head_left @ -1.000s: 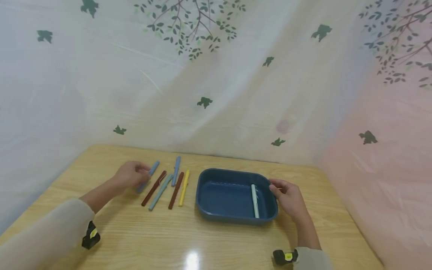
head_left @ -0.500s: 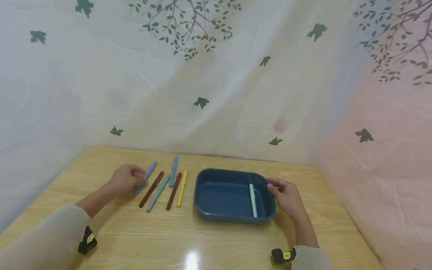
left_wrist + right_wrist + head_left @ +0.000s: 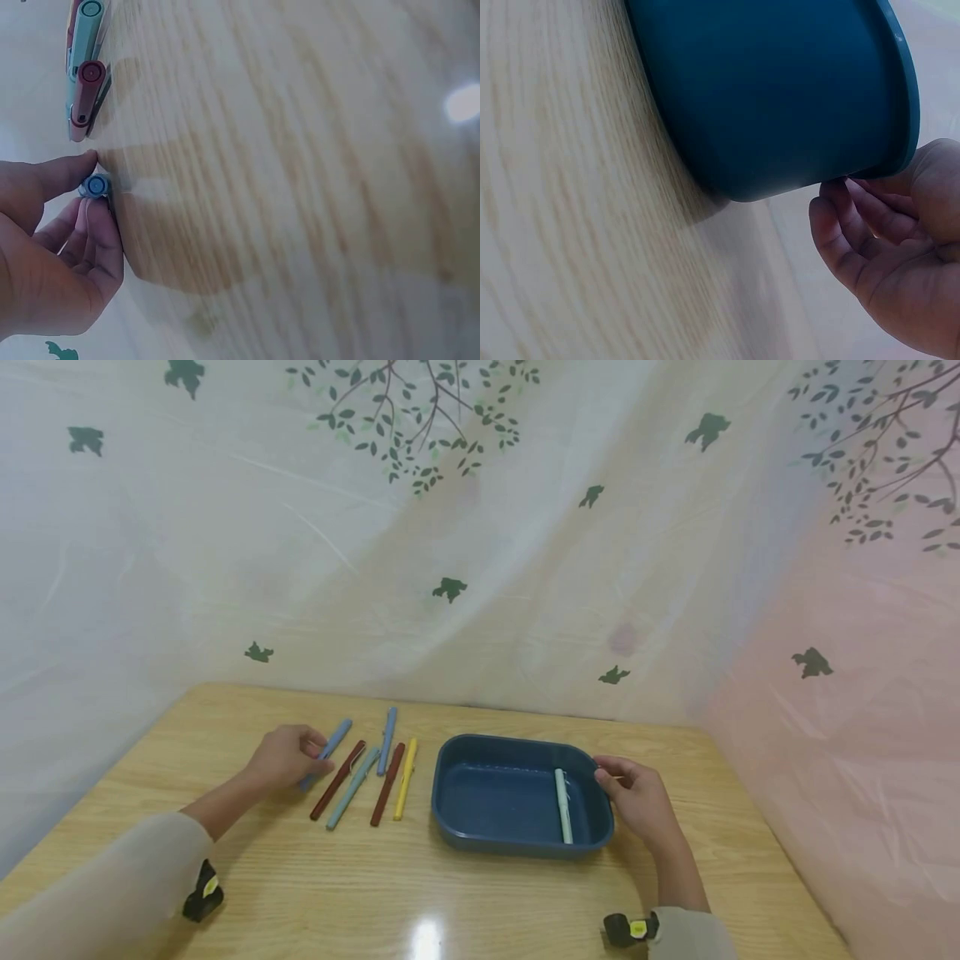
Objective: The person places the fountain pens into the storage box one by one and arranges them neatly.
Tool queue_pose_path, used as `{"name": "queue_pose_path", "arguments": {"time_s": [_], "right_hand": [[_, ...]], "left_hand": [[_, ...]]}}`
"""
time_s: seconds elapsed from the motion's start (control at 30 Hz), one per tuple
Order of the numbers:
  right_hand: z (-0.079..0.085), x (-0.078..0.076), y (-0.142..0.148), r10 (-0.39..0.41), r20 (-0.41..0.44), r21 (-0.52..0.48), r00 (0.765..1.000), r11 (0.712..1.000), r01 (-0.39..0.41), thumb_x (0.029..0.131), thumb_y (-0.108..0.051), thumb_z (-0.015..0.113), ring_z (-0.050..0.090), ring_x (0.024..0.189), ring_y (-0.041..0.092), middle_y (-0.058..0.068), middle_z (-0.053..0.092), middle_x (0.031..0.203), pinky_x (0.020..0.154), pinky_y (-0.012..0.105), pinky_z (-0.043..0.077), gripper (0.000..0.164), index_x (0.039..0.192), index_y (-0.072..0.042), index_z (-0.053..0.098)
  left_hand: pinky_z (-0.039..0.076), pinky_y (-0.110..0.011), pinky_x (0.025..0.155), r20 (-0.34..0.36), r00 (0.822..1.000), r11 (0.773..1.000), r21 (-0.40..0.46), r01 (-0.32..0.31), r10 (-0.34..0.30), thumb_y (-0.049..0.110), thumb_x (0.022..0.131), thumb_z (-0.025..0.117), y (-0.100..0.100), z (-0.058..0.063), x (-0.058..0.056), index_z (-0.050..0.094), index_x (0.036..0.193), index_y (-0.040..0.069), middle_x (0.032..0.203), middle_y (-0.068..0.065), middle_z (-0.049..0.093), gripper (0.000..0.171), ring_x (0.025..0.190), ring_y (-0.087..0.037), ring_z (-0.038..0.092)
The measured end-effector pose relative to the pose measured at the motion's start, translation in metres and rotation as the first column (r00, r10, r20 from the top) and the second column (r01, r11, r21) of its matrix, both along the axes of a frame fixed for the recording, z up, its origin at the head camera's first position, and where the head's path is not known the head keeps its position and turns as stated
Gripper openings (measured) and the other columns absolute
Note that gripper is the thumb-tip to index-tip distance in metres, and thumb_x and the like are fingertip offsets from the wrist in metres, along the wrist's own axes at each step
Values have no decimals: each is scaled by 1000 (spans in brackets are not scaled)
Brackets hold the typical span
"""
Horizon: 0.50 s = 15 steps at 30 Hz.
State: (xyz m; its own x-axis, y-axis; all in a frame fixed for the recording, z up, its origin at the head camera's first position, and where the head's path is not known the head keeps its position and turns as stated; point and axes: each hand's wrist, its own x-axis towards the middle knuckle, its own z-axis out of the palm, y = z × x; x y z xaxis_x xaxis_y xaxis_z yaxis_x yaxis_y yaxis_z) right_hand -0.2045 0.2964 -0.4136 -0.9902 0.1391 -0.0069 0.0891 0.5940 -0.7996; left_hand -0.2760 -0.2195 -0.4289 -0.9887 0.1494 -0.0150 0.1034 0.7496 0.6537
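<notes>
My left hand (image 3: 288, 756) is at the leftmost blue pen (image 3: 337, 737), thumb on one side and fingertips on the other. In the left wrist view the round end of this blue pen (image 3: 95, 185) shows between thumb and fingers, close to the tabletop. My right hand (image 3: 636, 793) pinches the right rim of a dark blue rectangular tub (image 3: 487, 845), its thumb over the edge. From the right wrist view, curled fingers (image 3: 832, 232) meet the tub's outer wall (image 3: 765, 112) under the rim. Inside the tub, toward its right end, lies a pale mint pen (image 3: 563, 806).
Between left hand and tub lie a dark red pen (image 3: 337, 781), a teal pen (image 3: 352, 789), another blue pen (image 3: 386, 742), a second dark red pen (image 3: 387, 785) and a yellow pen (image 3: 405, 779). The wooden table (image 3: 337, 893) meets a printed curtain (image 3: 360, 635) behind.
The view shifts slightly. My left fingers have drawn together around the blue pen, which stays in nearly the same place. The right hand keeps its hold on the tub.
</notes>
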Motion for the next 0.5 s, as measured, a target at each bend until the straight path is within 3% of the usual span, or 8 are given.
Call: {"name": "queue_pose_path", "arguments": {"time_s": [0.23, 0.5], "right_hand": [[0, 1, 2, 10, -2, -5, 1000, 1000, -10, 107, -21, 57, 61, 113, 27, 14, 63, 132, 94, 37, 58, 33, 138, -10, 63], [-1, 2, 4, 26, -12, -4, 1000, 1000, -26, 107, -19, 57, 62, 112, 27, 15, 63, 132, 93, 36, 58, 33, 138, -9, 63]], "left_hand": [[59, -41, 72, -55, 998, 998, -58, 26, -29, 15, 88, 80, 0, 2, 4, 68, 111, -8, 95, -16, 72, 34, 88, -30, 68], [60, -49, 75, -99, 992, 979, -196, 61, -81, 10, 89, 76, -1, 7, 5, 69, 110, -8, 96, -19, 73, 29, 88, -35, 70]]}}
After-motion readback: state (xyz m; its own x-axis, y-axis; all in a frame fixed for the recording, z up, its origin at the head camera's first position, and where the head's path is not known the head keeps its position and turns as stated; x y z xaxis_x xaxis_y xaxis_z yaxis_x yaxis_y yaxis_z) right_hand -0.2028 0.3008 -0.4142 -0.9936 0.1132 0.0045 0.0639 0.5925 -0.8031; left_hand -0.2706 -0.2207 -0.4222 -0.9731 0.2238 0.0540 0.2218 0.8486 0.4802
